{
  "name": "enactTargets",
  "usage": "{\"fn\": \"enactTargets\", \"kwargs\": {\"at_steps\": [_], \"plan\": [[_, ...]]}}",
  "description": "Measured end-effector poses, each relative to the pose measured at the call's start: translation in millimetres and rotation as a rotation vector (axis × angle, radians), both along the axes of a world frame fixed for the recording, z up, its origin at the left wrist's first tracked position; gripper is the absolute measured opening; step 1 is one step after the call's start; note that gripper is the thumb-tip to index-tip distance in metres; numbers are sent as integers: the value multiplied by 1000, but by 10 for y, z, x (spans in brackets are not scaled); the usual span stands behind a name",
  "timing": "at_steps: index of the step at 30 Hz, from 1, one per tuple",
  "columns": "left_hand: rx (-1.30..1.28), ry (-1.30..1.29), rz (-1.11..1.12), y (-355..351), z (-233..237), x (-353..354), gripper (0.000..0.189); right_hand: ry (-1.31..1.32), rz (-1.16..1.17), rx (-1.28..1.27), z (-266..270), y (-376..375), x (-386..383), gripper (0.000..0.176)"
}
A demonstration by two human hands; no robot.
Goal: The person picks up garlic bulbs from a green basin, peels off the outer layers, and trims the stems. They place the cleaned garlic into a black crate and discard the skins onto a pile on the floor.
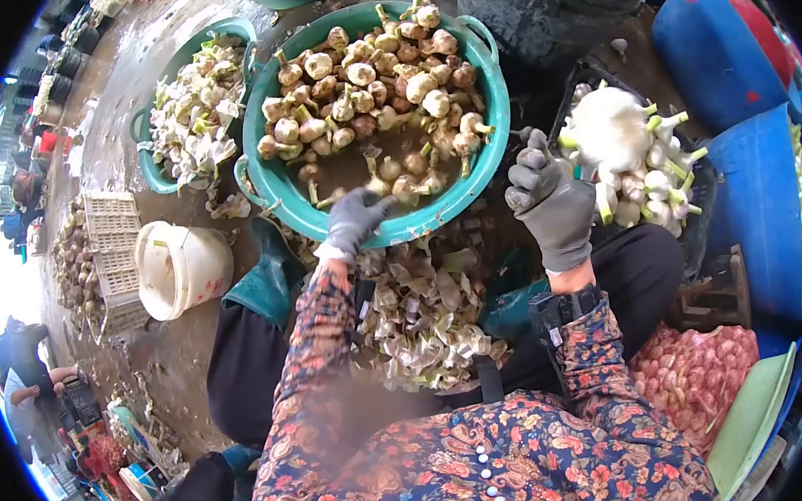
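A large green tub [255, 130] holds many unpeeled garlic bulbs [378, 73] with short stems. My left hand [358, 220], in a grey glove, reaches over the tub's near rim, its fingertips close to a few bulbs; whether it touches one I cannot make out. My right hand [547, 197], also gloved in grey, is raised to the right of the tub with its fingers curled in; a thin dark tip sticks out above them, most of it hidden. Beside that hand, a dark crate [712, 190] is heaped with clean white garlic [613, 130].
Garlic skins [425, 319] lie between the legs. At the left are a green basin of peelings [151, 166], a white bucket [209, 268] and a pale crate [113, 240]. Blue containers [759, 194] and a net sack of garlic [693, 369] stand right. A person [30, 388] is far left.
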State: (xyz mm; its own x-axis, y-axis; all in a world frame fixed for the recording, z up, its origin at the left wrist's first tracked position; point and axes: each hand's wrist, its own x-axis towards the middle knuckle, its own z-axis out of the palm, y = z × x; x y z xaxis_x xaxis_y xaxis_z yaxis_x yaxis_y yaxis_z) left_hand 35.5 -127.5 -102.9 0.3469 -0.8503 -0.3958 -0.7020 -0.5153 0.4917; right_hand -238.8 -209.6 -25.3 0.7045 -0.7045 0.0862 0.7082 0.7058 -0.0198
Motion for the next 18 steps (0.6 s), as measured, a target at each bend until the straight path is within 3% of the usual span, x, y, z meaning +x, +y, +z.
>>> {"fn": "enactTargets", "kwargs": {"at_steps": [1,3,4,5,7,9,10,12,13,15,18], "plan": [[22,-31,135,-130,-156,70,65,106,-23,14,43,-36,-26,79],[59,-294,199,-341,-705,165,78,539,4,108,-58,4,47,88],[149,-180,152,-436,-973,244,83,739,30,38,-148,71,111,87],[122,117,69,-458,-1286,361,79,939,60,-29,-259,133,184,86],[89,239,160,-426,-1060,211,74,1341,113,-150,-504,239,314,76],[16,367,181,-295,-883,69,72,1681,-28,-436,-795,352,429,67],[-71,491,207,-227,-741,-12,71,1756,-66,-541,-867,383,456,66],[-108,433,32,-49,-180,-283,69,1881,-108,-766,-770,437,527,61],[-113,449,-18,46,1,-409,67,1883,-101,-762,-630,483,557,61],[-209,150,-238,188,256,-602,64,1916,-44,-809,-419,557,603,56],[-228,130,-249,299,510,-736,65,1949,-37,-972,-428,610,582,47]]}}
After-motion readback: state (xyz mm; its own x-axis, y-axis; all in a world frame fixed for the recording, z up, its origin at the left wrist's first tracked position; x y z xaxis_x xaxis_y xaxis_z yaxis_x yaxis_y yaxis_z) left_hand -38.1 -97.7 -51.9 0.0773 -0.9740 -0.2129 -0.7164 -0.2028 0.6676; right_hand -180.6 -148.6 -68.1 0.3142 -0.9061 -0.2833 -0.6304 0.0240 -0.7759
